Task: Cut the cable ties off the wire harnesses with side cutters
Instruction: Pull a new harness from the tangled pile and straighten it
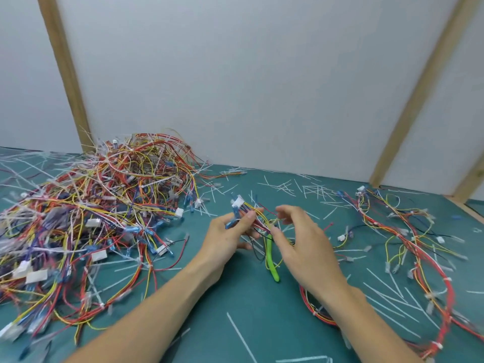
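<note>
My left hand grips a small wire harness of red, yellow and blue wires above the green mat, its white connector pointing up. My right hand is just to the right of it, fingertips reaching into the harness wires. A green handle of the side cutters sticks out below its thumb, held against the palm. The cutter jaws are hidden among the wires and fingers. I cannot make out a cable tie on the held harness.
A big tangled pile of harnesses covers the left of the green mat. More harnesses trail along the right side. Cut white tie pieces lie scattered everywhere. A white wall with wooden posts closes the back.
</note>
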A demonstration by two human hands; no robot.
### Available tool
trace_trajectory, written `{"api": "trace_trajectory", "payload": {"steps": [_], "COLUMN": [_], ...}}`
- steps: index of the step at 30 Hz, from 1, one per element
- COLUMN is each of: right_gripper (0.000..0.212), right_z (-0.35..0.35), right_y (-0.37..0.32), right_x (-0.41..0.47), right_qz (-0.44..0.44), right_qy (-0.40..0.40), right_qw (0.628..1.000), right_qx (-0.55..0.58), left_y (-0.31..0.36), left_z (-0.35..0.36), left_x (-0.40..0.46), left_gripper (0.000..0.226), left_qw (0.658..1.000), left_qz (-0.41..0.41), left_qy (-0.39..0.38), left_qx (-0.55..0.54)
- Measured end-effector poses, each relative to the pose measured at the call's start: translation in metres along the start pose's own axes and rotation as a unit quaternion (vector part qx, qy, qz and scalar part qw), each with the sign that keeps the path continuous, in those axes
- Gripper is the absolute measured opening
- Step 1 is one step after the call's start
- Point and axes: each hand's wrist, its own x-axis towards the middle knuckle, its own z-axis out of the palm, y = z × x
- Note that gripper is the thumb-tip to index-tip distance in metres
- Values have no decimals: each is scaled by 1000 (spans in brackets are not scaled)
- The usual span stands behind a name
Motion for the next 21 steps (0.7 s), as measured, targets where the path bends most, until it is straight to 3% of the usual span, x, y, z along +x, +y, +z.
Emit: {"api": "trace_trajectory", "payload": {"steps": [2,8,10,13,18,21], "right_gripper": [10,15,13,25,23,19], "right_z": [6,4,-4,-16,-15,-12], "right_y": [8,9,8,6,0,0], "right_x": [2,5,5,1,-5,-7], "right_qz": [31,30,1,-22,-11,-17], "right_qy": [-18,-55,-35,2,-96,-110], "right_qw": [999,996,999,996,994,993], "right_qx": [34,67,8,-92,-58,-25], "left_y": [0,0,0,0,0,0], "left_z": [1,-3,-4,-8,-10,-9], "left_x": [0,0,0,3,5,4], "left_gripper": [20,26,29,28,32,30], "left_qw": [1000,999,999,1000,999,998], "left_qz": [2,-1,-4,-11,-23,-28], "left_qy": [-8,-28,-33,-20,-37,-51], "left_qx": [9,25,21,-1,-17,-24]}}
